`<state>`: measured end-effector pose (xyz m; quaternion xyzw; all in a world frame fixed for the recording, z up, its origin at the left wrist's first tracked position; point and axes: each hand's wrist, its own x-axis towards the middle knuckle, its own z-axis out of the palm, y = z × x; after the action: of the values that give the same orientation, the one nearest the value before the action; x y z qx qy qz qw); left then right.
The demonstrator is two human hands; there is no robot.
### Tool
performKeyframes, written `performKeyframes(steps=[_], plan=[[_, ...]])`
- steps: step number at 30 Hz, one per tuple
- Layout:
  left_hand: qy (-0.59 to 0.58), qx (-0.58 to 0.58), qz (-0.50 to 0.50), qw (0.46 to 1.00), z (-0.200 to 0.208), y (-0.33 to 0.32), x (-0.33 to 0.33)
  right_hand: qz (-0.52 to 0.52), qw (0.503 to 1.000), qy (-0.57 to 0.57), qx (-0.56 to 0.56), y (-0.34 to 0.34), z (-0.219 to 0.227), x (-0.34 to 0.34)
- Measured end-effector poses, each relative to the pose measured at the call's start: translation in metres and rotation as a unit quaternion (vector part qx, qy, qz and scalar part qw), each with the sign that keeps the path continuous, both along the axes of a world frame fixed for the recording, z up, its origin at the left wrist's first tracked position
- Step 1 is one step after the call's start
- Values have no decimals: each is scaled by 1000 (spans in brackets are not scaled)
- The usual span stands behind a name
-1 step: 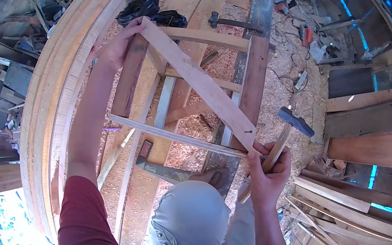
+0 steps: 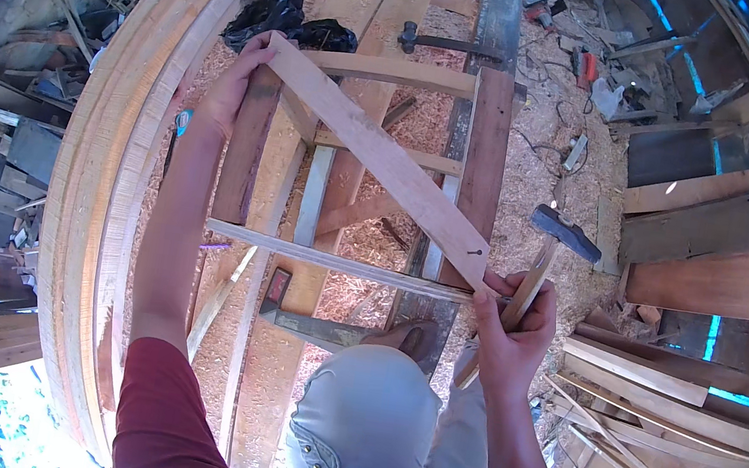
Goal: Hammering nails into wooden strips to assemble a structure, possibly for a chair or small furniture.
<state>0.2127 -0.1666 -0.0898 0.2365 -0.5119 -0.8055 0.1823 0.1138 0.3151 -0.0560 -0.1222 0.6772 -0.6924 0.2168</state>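
A pale wooden strip (image 2: 376, 153) lies slantwise across a rectangular wooden frame (image 2: 487, 145). My left hand (image 2: 232, 90) is closed on the strip's far left end, at the frame's corner. At the near right corner, my right hand (image 2: 516, 335) grips the wooden handle of a hammer (image 2: 566, 232), its head pointing away from me. The thumb of that hand also touches the strip's near end. A nail (image 2: 475, 252) stands up at a tilt from the strip, close to this end. Below the frame shows my bent knee (image 2: 363, 414).
Long curved planks (image 2: 109, 149) run along the left side. A second hammer (image 2: 409, 38) rests beyond the frame, near black plastic bags (image 2: 276, 17). Wood shavings and cables cover the floor at right, with stacked boards (image 2: 660, 380) by the wall.
My left wrist and forearm have shifted slightly to the right, uncovering a small blue object beside them. The strip, the frame and the hammer look unmoved.
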Motion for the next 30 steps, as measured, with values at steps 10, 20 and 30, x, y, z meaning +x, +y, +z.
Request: performKeyframes(steps=[10, 20, 30], plan=[[11, -260, 90, 961, -24, -17, -7, -1, 1000, -4, 13, -1, 2, 0], [-137, -817, 165, 536, 49, 52, -14, -18, 999, 27, -9, 3, -2, 4], [10, -772, -207, 601, 73, 136, -63, 5, 1000, -16, -16, 11, -7, 3]])
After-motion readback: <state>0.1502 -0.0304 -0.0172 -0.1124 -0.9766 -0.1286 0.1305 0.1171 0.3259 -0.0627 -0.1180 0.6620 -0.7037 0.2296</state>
